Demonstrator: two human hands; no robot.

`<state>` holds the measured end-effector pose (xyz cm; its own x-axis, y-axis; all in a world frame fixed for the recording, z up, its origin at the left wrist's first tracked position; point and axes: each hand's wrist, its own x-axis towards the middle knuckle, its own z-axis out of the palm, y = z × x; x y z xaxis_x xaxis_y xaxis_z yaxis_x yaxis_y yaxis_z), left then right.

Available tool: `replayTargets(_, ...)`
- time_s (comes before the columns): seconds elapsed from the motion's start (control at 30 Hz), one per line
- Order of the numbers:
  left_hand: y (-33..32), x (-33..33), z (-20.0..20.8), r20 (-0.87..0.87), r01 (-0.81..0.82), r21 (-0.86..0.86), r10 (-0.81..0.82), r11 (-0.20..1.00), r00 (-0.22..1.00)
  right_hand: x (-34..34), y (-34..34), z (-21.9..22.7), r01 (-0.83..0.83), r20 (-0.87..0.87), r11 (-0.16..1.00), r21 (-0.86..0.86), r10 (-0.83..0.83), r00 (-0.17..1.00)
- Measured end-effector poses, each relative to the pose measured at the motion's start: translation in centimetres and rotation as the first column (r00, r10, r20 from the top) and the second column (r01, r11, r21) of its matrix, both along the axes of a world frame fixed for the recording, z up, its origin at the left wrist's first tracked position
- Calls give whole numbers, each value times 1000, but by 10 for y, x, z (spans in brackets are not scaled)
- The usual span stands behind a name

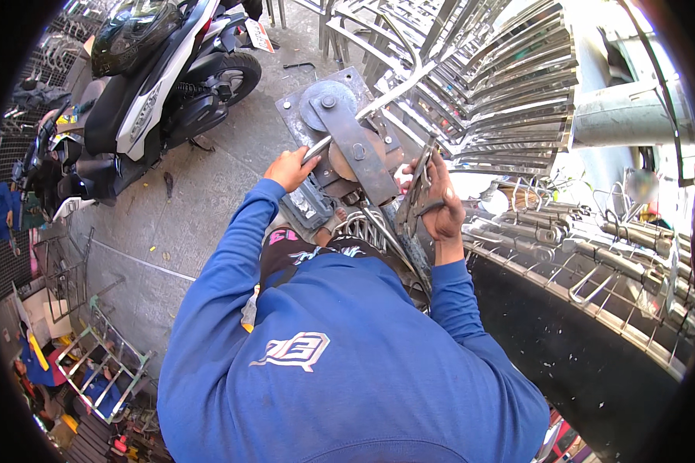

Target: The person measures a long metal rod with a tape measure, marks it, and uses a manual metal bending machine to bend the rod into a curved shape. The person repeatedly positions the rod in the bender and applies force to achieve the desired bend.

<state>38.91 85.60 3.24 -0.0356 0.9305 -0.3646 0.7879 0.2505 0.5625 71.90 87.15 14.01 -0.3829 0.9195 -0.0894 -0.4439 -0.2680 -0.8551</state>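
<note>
My left hand (292,168) is closed around the near end of a silvery metal tube (318,147). This tube runs into a bending machine (357,147) with a round roller (328,104) and a flat steel arm bolted across it. Beyond the roller a bent length of tube rises toward the far right. To the machine's right, my right hand (443,207) grips a dark metal tool (418,189) with long flat parts, possibly pliers or a clamp. Its lower end overlaps the machine's side, and I cannot tell whether they touch.
Many bent metal frames (510,85) are stacked at the far right. A rack of metal bars (594,255) runs along the right, beside a black surface (548,339). A motorcycle (147,92) is parked at the far left. Wire frames (104,363) stand at the near left.
</note>
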Motion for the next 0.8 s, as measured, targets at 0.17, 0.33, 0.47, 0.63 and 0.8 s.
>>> replayTargets(0.17, 3, -3, 4, 93, 19, -24, -16, 1000, 996, -14, 38, 13, 26, -13, 997, 66, -25, 1000)
replayTargets(0.33, 4, -5, 2, 84, 45, 5, -45, 999, 995, -24, 83, 21, 52, -19, 988, 142, -50, 999)
replayTargets(0.47, 3, -4, 0, 75, 33, 3, -33, 999, 997, -39, 133, 28, 40, 102, 955, 295, -74, 992)
replayTargets(0.63, 5, -4, 1, 64, 50, 8, -50, 999, 997, -78, 198, 24, -59, -127, 987, 152, 79, 989)
replayTargets(0.8, 5, -2, 5, 31, 37, -8, -37, 999, 999, -136, 250, -13, 64, 208, 976, 207, -108, 972)
